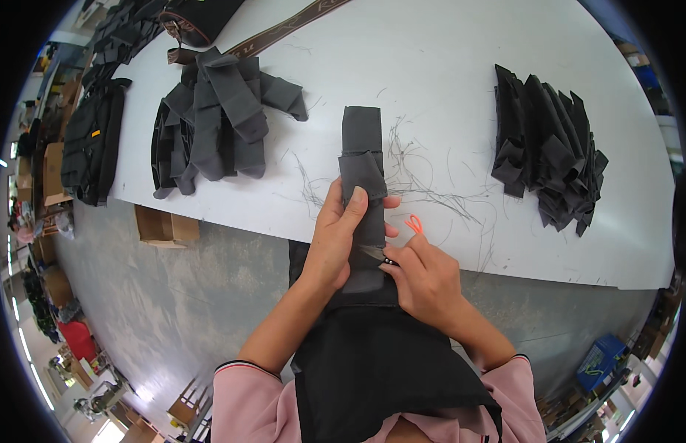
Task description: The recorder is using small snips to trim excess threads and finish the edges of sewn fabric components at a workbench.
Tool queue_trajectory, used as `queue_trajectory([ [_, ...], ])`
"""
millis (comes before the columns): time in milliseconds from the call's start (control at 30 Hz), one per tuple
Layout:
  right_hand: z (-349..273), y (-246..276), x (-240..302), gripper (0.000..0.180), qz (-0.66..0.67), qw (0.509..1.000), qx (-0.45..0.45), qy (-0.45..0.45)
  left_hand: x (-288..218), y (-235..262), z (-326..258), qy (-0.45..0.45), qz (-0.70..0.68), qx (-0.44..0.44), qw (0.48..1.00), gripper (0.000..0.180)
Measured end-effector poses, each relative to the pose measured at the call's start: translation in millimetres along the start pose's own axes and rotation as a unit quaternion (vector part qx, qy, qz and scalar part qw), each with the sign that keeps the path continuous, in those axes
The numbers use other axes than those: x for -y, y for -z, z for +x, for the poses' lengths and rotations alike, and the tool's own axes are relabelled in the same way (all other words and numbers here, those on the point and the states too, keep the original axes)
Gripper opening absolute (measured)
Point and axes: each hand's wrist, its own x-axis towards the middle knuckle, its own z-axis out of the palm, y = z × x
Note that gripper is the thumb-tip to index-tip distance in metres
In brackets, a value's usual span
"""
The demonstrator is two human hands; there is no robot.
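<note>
A dark grey fabric strip (363, 131) with a folded, stitched flap extends over the near edge of the table. My left hand (334, 232) grips it, thumb on top and fingertips showing past its right side. In my right hand (430, 280) is a pair of thread snips (374, 253), its pointed metal blades at the lower part of the strip. An orange cord loop (414, 224) sticks up beside that hand's knuckles. The fingers around the snips' handle are partly hidden. Cut loose threads (439, 198) lie scattered on the white table around the strip.
On the white table (431, 44), a pile of grey fabric strips (232, 103) lies left and another pile (546, 140) right. A printed strap (298, 23) and a black bag (199, 22) are at the back. A black backpack (95, 140) sits far left, a cardboard box (165, 227) below the edge.
</note>
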Motion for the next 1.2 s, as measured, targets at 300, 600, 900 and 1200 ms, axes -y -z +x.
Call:
queue_trajectory([
  [300,-1,-2,-13,0.034,0.227,0.951,-0.103,-0.185,5,9,-6,0.106,-0.067,0.052,0.991,0.062],
  [600,24,-30,-37,0.014,0.313,0.917,-0.233,-0.087,21,3,-37,0.012,0.119,0.088,0.989,0.066],
  [900,30,-13,-44,0.013,0.638,0.657,-0.03,-0.4,19,-2,-30,-0.348,0.455,0.047,0.818,0.036],
  [1200,1,-29,-40,0.026,0.285,0.925,-0.085,-0.236,20,34,-12,-0.254,0.332,0.062,0.906,0.033],
])
